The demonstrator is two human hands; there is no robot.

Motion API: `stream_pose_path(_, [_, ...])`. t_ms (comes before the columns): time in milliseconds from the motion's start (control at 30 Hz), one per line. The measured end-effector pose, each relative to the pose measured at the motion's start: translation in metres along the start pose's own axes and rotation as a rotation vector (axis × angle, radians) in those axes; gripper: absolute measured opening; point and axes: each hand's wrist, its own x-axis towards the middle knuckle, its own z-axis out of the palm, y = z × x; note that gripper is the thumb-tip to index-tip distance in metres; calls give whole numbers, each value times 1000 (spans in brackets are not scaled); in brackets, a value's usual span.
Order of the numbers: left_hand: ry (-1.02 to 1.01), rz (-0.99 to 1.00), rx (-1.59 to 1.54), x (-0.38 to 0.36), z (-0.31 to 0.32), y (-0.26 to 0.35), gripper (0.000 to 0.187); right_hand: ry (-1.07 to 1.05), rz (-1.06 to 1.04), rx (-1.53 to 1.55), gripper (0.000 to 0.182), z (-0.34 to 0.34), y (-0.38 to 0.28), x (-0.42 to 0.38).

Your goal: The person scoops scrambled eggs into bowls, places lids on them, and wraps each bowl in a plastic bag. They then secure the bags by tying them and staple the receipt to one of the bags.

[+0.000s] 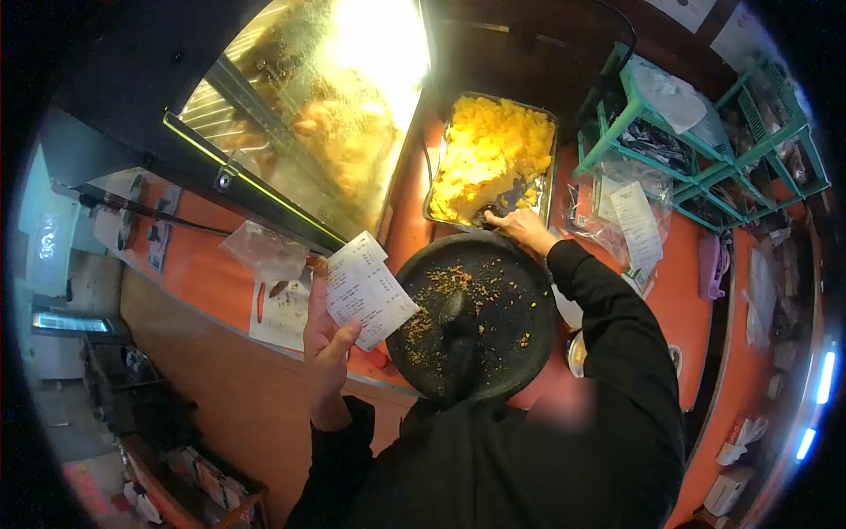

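Note:
My left hand [328,353] is closed around printed paper receipts [366,295], holding them up left of a large dark round mortar [536,326]. A dark pestle [458,339] stands in the mortar, and brown and yellow crumbs are scattered over its surface. Beyond it, a metal tray [552,163] is heaped with yellow chunky food [493,141]. My right hand [527,231] reaches over to the tray's near edge, its fingers closed on a dark handle [485,214]. What that handle belongs to is hidden.
A lit glass display case [291,115] stands at the left, with food inside. Green plastic baskets [696,167] hold packets at the right. Plastic bags and another receipt [636,225] lie near them on the orange counter [683,309]. A small bowl [576,353] sits beside my right arm.

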Motion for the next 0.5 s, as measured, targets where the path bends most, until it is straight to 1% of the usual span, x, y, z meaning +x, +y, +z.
stream_pose_path(100, [1,16,41,-3,-1,1,72,46,-73,47,53,1,24,-18])
stream_pose_path(133, [3,7,47,-4,-3,2,72,-112,-18,88,52,-16,24,-22])
stream_pose_path(233, [-2,-34,67,-7,-5,1,73,-315,58,292,44,-23,44,-25])
stream_pose_path(267, [-5,-43,73,-8,-5,-1,73,-514,128,375,51,-32,48,-22])
stream_pose_path(300, [-14,-28,74,-8,-6,-3,73,-631,197,563,43,-29,55,-21])
stream_pose_path(333, [-21,-14,78,-9,-7,-5,73,-664,246,837,42,-9,70,-22])
stream_pose_path(367, [-26,3,82,-9,-7,-6,73,-687,290,1111,41,-7,76,-24])
stream_pose_path(400, [-22,-1,81,-9,-5,-4,73,-780,434,1119,41,-5,81,-21])
stream_pose_path(500, [-10,-16,91,-11,-1,0,73,-792,560,1345,43,-45,74,-32])
